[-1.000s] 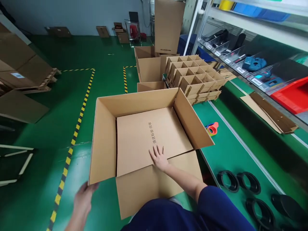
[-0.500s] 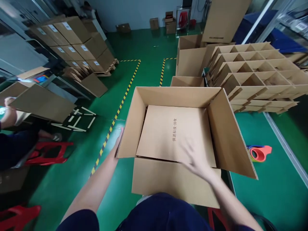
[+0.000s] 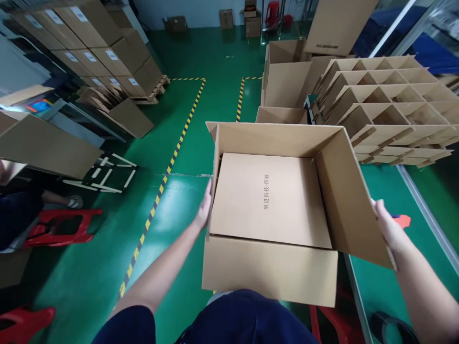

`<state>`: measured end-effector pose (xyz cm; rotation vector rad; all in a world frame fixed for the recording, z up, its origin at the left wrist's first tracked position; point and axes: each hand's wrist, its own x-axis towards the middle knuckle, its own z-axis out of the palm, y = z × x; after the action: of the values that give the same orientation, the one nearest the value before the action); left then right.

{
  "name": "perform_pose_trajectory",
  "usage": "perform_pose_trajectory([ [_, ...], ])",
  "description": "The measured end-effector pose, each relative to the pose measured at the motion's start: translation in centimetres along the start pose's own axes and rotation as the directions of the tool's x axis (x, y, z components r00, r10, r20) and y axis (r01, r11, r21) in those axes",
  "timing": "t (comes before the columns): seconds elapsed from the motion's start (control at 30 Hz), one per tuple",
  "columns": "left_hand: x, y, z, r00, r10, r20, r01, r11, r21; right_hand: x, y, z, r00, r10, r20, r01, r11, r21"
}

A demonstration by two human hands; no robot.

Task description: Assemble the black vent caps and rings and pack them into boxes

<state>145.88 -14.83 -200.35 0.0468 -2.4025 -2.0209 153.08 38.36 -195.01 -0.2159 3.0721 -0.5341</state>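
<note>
In front of me stands an open cardboard box (image 3: 272,267), its flaps raised or folded outward. A flat cardboard sheet (image 3: 244,200) printed with a line of dark characters lies inside it. My left hand (image 3: 205,206) rests flat against the outside of the left flap, fingers stretched out. At the outer edge of the wide right flap (image 3: 353,196) is my right hand (image 3: 389,227), open, with its thumb up and part of its fingers hidden behind the cardboard. The near flap hangs out toward my body.
Stacked cardboard dividers (image 3: 390,105) stand at the right beside an open carton (image 3: 287,83). An orange tape dispenser (image 3: 403,220) lies on the green surface, partly behind my right hand. Labelled boxes (image 3: 107,52) sit on a pallet at the left. A co-worker sits near a red stool (image 3: 64,227).
My right hand has moved from above the sheet out to the right flap's edge. My left hand has moved right, and the left flap now stands more upright.
</note>
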Motion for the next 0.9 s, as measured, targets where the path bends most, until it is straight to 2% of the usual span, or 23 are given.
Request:
perform_pose_trajectory([
  [0.03, 0.0, -0.5, 1.1, 0.998, 0.050, 0.046, -0.053, 0.997, 0.058, -0.2, -0.3, -0.2, 0.999, 0.036, -0.002, -0.036, 0.996, 0.087],
  [0.1, -0.4, -2.0, 4.0, 0.986, 0.093, 0.137, -0.123, 0.966, 0.227, -0.2, -1.1, 0.2, 0.990, 0.141, 0.004, -0.134, 0.930, 0.341],
  [0.17, -1.0, -4.3, 7.5, 0.952, 0.118, 0.282, -0.250, 0.831, 0.497, 0.4, -3.0, 3.1, 0.972, 0.236, -0.015, -0.202, 0.865, 0.460],
  [0.2, -1.3, -5.6, 9.4, 0.930, 0.102, 0.354, -0.314, 0.721, 0.617, 1.0, -4.3, 5.7, 0.963, 0.266, -0.036, -0.224, 0.869, 0.441],
  [0.27, -1.4, -8.1, 12.5, 0.890, 0.032, 0.456, -0.401, 0.531, 0.746, 2.7, -7.3, 12.3, 0.944, 0.322, -0.078, -0.286, 0.912, 0.295],
  [0.33, -1.2, -10.0, 14.4, 0.872, 0.008, 0.490, -0.440, 0.451, 0.777, 4.5, -10.5, 19.0, 0.943, 0.330, 0.032, -0.332, 0.937, 0.107],
  [0.4, -1.2, -11.1, 14.8, 0.870, 0.024, 0.493, -0.451, 0.444, 0.774, 6.0, -13.0, 23.5, 0.945, 0.316, 0.083, -0.311, 0.948, -0.068],
  [0.43, -1.1, -11.3, 14.7, 0.870, 0.032, 0.492, -0.452, 0.452, 0.769, 6.7, -13.8, 24.6, 0.954, 0.286, 0.089, -0.275, 0.954, -0.123],
  [0.5, -0.8, -11.4, 14.6, 0.873, 0.035, 0.487, -0.440, 0.488, 0.754, 8.5, -14.4, 25.3, 0.970, 0.204, 0.131, -0.181, 0.969, -0.169],
  [0.6, -0.3, -11.1, 14.6, 0.877, 0.064, 0.476, -0.415, 0.599, 0.685, 11.4, -13.9, 24.3, 0.971, 0.026, 0.237, 0.019, 0.983, -0.184],
  [0.67, -0.9, -10.9, 13.6, 0.894, 0.109, 0.434, -0.386, 0.679, 0.625, 12.8, -13.6, 23.7, 0.955, -0.081, 0.285, 0.143, 0.968, -0.204],
  [0.73, -2.8, -11.0, 10.8, 0.941, 0.141, 0.307, -0.310, 0.721, 0.620, 13.4, -13.7, 23.6, 0.947, -0.121, 0.297, 0.193, 0.954, -0.228],
  [0.8, -6.2, -11.6, 5.9, 0.994, 0.101, 0.037, -0.100, 0.737, 0.669, 13.5, -13.9, 23.8, 0.949, -0.115, 0.295, 0.191, 0.951, -0.244],
  [0.83, -8.3, -12.1, 3.1, 0.992, 0.018, -0.122, 0.069, 0.744, 0.665, 13.5, -14.0, 23.8, 0.949, -0.108, 0.296, 0.185, 0.951, -0.249],
  [0.87, -10.4, -12.6, 0.2, 0.950, -0.137, -0.279, 0.286, 0.739, 0.610, 13.4, -14.0, 23.8, 0.948, -0.099, 0.301, 0.180, 0.951, -0.253],
  [0.9, -12.5, -13.0, -2.6, 0.860, -0.391, -0.327, 0.509, 0.691, 0.513, 13.4, -14.1, 23.8, 0.947, -0.088, 0.310, 0.172, 0.952, -0.255],
])
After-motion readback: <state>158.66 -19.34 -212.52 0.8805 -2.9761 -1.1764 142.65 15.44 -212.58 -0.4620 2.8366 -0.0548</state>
